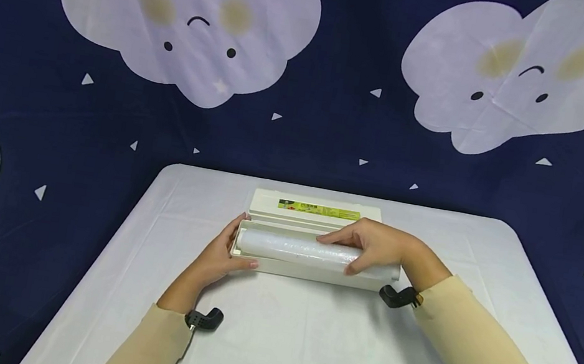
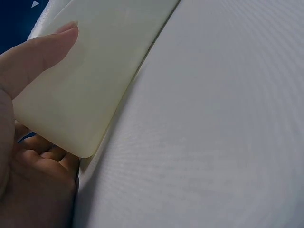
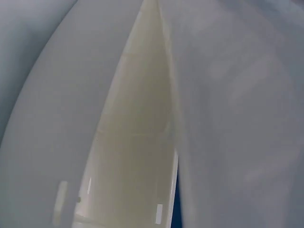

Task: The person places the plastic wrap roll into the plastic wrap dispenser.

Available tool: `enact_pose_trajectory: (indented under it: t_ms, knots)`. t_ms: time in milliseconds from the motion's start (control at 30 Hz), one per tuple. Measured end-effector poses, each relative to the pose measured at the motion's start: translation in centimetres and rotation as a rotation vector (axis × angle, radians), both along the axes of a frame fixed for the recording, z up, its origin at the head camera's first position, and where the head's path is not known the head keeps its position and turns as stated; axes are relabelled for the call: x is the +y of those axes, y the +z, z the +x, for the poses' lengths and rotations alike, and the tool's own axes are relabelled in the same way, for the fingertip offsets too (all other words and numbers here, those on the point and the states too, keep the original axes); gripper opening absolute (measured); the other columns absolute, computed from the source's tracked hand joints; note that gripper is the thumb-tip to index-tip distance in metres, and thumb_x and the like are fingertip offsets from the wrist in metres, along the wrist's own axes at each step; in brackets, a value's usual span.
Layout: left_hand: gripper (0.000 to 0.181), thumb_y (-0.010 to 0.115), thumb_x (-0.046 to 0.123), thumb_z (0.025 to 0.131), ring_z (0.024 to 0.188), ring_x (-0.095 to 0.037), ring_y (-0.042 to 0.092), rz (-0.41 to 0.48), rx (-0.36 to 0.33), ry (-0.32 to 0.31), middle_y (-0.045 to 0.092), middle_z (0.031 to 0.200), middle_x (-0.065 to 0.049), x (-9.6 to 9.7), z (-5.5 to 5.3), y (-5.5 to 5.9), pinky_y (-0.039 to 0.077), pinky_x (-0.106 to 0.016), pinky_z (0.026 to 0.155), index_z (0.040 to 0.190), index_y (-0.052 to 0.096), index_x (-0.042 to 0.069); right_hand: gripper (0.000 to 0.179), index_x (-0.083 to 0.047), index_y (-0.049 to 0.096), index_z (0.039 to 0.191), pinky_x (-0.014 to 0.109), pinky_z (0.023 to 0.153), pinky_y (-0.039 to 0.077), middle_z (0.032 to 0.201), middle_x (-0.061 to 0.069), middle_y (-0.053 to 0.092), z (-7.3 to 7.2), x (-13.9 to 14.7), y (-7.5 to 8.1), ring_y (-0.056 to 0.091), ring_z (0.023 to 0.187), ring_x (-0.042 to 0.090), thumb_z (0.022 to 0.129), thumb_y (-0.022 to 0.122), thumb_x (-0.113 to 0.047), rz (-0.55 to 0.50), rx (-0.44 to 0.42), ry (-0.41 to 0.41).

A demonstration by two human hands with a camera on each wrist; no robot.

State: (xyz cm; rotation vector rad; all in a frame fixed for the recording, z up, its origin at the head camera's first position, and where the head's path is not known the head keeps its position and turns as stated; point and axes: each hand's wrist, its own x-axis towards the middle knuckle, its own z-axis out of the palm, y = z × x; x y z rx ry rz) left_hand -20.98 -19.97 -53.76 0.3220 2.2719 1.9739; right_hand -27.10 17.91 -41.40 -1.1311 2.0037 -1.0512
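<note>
You have one bare left hand [image 1: 216, 254] and one bare right hand [image 1: 380, 243], two beige long sleeves [image 1: 482, 349] and two black wrist-worn devices [image 1: 206, 319]. Before you, count one long cream rectangular box [image 1: 312, 273], one cream lid [image 1: 266, 203], one yellow-green printed label [image 1: 316, 209], one white cylindrical roll [image 1: 282, 246], one white cloth-covered counter [image 1: 269, 336], and three pale printed clouds [image 1: 191, 3] on one navy fabric backdrop [image 1: 318, 161]
</note>
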Motion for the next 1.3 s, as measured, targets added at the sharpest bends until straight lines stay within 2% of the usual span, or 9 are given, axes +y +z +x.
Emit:
enact_pose_trajectory:
  t_ms: [267, 533, 833, 1300]
  knots:
    - [0.123, 0.096, 0.004, 0.076, 0.137, -0.030, 0.051, 0.023, 0.002, -0.015, 0.041, 0.161, -0.004, -0.2, -0.1, -0.1, 0.048, -0.037, 0.108, 0.170, 0.018, 0.017, 0.077, -0.006, 0.062, 0.147, 0.031, 0.109, 0.045, 0.146, 0.005, 0.060, -0.6, -0.5, -0.4, 0.058, 0.132, 0.018, 0.075, 0.085, 0.007, 0.009, -0.040, 0.001]
    - [0.123, 0.096, 0.005, 0.076, 0.139, -0.030, 0.049, 0.007, -0.002, -0.010, 0.040, 0.162, -0.006, 0.0, -0.1, -0.1, 0.046, -0.040, 0.111, 0.170, 0.018, 0.019, 0.076, -0.006, 0.062, 0.147, 0.031, 0.112, 0.043, 0.145, 0.006, 0.060, -0.7, -0.4, -0.5, 0.056, 0.135, 0.020, 0.075, 0.084, 0.009, 0.003, -0.080, 0.005]
    - [0.120, 0.094, 0.000, 0.077, 0.136, -0.034, 0.051, 0.011, -0.005, -0.009, 0.042, 0.160, -0.011, 0.0, -0.2, -0.2, 0.047, -0.041, 0.109, 0.170, 0.020, 0.020, 0.077, -0.006, 0.064, 0.145, 0.030, 0.114, 0.040, 0.146, 0.003, 0.060, -1.0, -0.7, -0.3, 0.051, 0.139, 0.017, 0.073, 0.085, 0.009, 0.031, -0.057, 0.004]
    - [0.121, 0.094, 0.000, 0.077, 0.136, -0.033, 0.051, 0.009, -0.005, -0.009, 0.039, 0.162, -0.009, 0.0, -0.1, 0.0, 0.048, -0.039, 0.108, 0.170, 0.019, 0.020, 0.077, -0.010, 0.068, 0.141, 0.029, 0.114, 0.039, 0.144, -0.001, 0.061, -1.5, -0.9, -0.1, 0.050, 0.139, 0.016, 0.069, 0.087, 0.011, 0.071, -0.039, -0.011]
